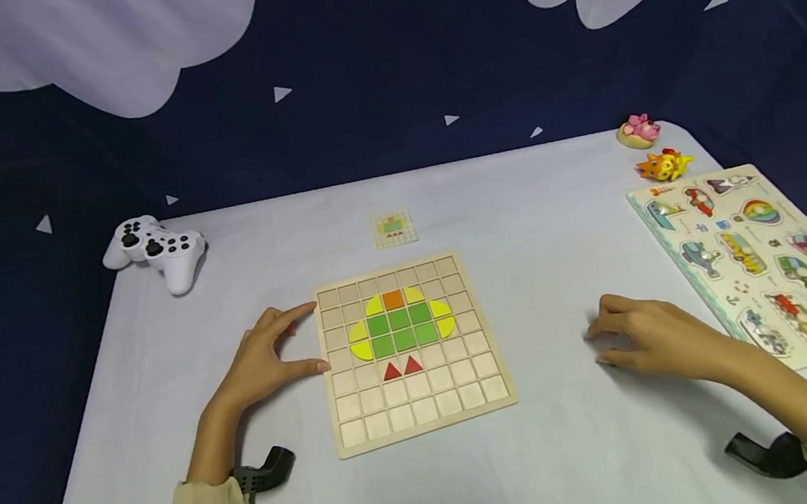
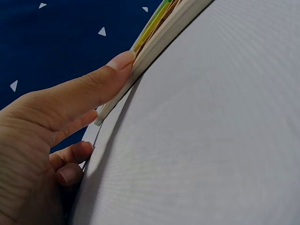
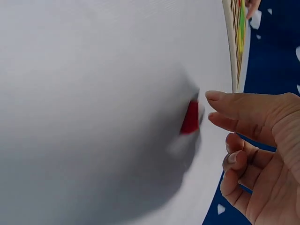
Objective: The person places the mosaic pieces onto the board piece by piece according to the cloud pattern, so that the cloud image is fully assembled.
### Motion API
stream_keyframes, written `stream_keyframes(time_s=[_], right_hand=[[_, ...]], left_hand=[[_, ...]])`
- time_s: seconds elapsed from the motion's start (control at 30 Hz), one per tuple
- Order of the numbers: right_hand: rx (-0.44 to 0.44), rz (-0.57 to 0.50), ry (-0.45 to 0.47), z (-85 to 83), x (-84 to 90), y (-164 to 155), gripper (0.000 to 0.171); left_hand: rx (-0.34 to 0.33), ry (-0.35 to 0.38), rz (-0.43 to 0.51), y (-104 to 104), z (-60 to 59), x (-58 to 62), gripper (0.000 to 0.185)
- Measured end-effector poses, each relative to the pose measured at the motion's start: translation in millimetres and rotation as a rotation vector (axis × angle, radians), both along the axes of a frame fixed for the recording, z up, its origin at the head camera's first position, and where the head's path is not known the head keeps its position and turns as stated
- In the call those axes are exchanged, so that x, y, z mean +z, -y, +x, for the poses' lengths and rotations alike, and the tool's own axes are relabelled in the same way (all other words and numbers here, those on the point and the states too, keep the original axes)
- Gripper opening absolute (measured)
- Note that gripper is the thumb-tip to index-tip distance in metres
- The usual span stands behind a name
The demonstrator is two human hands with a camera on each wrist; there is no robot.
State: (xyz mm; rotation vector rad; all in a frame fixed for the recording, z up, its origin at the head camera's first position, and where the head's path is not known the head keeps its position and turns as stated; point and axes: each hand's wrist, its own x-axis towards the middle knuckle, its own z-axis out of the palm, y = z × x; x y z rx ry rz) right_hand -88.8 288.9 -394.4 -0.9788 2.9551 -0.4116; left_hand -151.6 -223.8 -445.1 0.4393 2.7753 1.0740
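Just beyond the right hand's (image 3: 255,154) loosely curled, empty grip lies a red piece (image 3: 190,118) on the table (image 3: 93,93).

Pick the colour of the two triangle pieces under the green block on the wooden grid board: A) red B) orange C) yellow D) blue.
A: on the wooden grid board, two red triangles sit side by side just below the green squares.

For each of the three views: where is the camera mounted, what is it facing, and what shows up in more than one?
Head: worn high, looks forward and down at the white table; both forearms, left hand and right hand show.
Left wrist: low behind the thumb, which touches the wooden grid board's edge.
Right wrist: beside the curled fingers, near a red piece.
Shared: the grid board appears in all three.
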Motion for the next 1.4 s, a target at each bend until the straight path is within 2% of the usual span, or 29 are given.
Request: stream_keyframes(time_s=[0.13,0.27,0.63,0.87,1.1,1.4], right_hand=[[-0.043,-0.010,-0.042,8.3,-2.4,-15,0.027],[-0.069,-0.009,-0.021,11.8,-3.2,-24,0.029],[-0.016,-0.055,-0.056,11.9,-11.7,-25,0.029],[0.037,-0.071,-0.146,6.8,-15.7,-23,0.028],[0.117,-0.108,-0.178,-4.7,-16.5,-9,0.025],[0.178,-0.104,-0.128,-21.0,-7.3,31,0.018]], left_hand=[[-0.005,-0.005,0.001,-1,-0.3,-0.6,0.087],[-0.003,-0.010,0.003,0,-0.5,-1.3,0.088],[-0.003,-0.004,0.020,1,-1.4,-4.1,0.089],[-0.007,-0.010,0.018,0,-1.2,-3.0,0.089],[-0.005,-0.021,0.014,0,0.0,-2.6,0.087],[-0.001,-0.013,0.008,0,-0.8,-2.2,0.088]])
